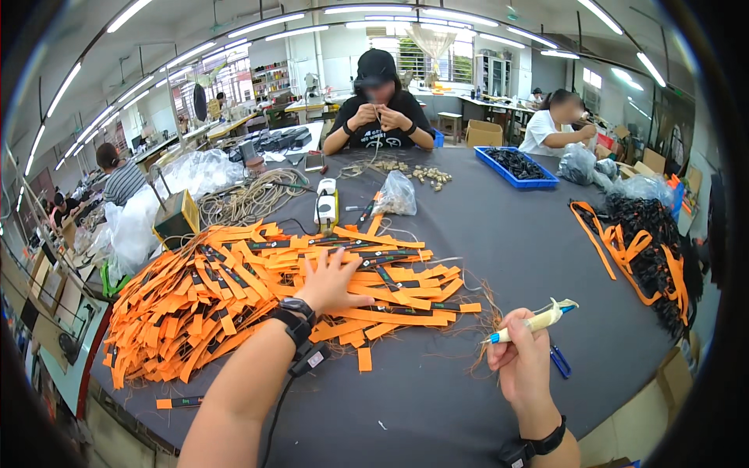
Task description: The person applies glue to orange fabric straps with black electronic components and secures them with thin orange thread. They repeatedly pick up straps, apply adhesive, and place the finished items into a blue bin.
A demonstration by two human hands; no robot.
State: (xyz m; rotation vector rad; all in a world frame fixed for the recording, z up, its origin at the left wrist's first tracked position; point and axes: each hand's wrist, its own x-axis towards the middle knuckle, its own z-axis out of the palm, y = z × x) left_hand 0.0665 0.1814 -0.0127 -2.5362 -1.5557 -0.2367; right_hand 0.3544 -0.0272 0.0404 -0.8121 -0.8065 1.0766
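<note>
We take the heap of orange straps [234, 292] as our landmark; it covers the near-left part of the dark grey surface [515, 234]. Our left hand [331, 282] lies flat on the heap's right-hand part, fingers spread and released, palm down on the straps, grasping nothing. A black watch [296, 310] sits on that wrist, and a thin cable runs from it along the forearm.

Our right hand [521, 360] is to the right of the heap, clear of the straps, clenched around a pale, tape-wrapped tool [533, 320] with a blue tip that points up and away from the heap. Loose brown threads [482, 327] lie between the heap's right edge and this hand. A small blue clip [559, 361] rests on the surface just beside the hand, on the side away from the heap.

Beyond the heap we note a white and yellow device [326, 204], a clear plastic bag [395, 195] and a coil of cord [250, 196]. Far right of the heap lies a second pile of orange and black straps [644, 249]; further back stands a blue tray [517, 168]. Across the surface from the heap a person in black [379, 109] works with both hands raised.
</note>
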